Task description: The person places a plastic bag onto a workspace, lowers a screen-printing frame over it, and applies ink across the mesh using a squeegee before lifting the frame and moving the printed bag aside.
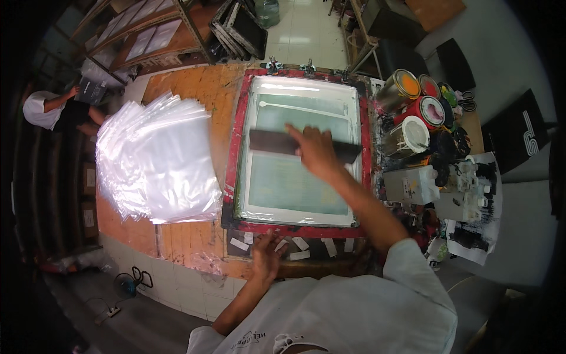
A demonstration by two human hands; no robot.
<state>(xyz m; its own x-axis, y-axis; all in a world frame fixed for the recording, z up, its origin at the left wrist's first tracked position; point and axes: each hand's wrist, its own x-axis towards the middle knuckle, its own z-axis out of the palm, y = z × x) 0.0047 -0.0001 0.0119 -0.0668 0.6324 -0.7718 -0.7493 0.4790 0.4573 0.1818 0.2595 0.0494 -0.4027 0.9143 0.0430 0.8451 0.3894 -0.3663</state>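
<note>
A screen-printing frame (366,127) with red edges and a pale green mesh lies on the wooden table in front of me. My right hand (317,152) grips a long dark squeegee (271,142) that lies across the mesh, its index finger stretched along the top. White ink shows on the mesh around the borders and in a streak near the far end. By the near edge of the frame is my left hand (267,255), fingers loosely bent and apart, the fingertips at the red edge. It holds nothing that I can see.
A fanned stack of clear plastic bags (171,162) covers the table's left part. Open paint cans (407,85) and white bottles (413,184) crowd the right side. Metal clamps (273,65) stand at the frame's far edge. Another person (44,109) is at far left.
</note>
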